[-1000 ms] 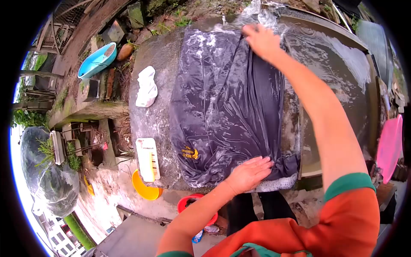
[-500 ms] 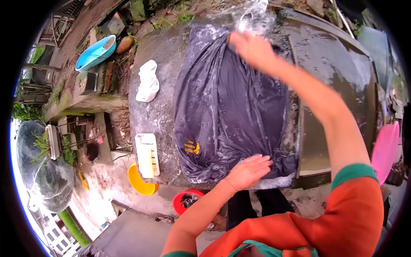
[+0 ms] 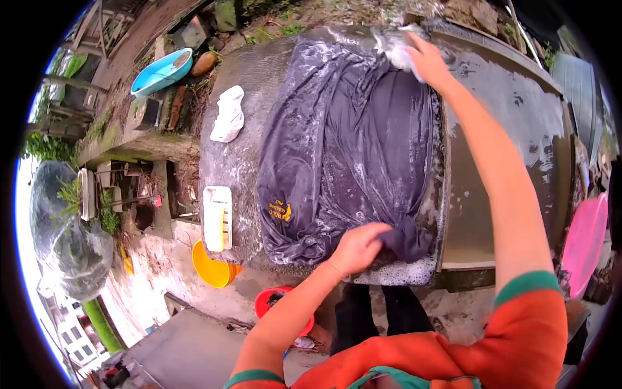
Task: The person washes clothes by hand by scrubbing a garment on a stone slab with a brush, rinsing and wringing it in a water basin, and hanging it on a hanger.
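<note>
A wet, soapy dark garment with yellow print is spread over a concrete slab. At its near edge, my left hand has its fingers closed on the cloth, beside a bunched fold. My right hand is at the far right corner of the garment. Its fingers are bent around something white and foamy, blurred by motion, whose kind I cannot make out. A white crumpled cloth lies to the left on the slab. Nearer to me on that side is a white tray with a yellow bar-like piece in it.
Right of the slab is a basin of grey water with a raised rim. A yellow bucket and a red bucket stand below the near edge. A pink tub is at far right, a blue tub at upper left.
My right hand has moved right, from the garment's far edge to its far right corner. My left hand has shifted slightly left, and the near right cloth is now bunched up, baring wet slab.
</note>
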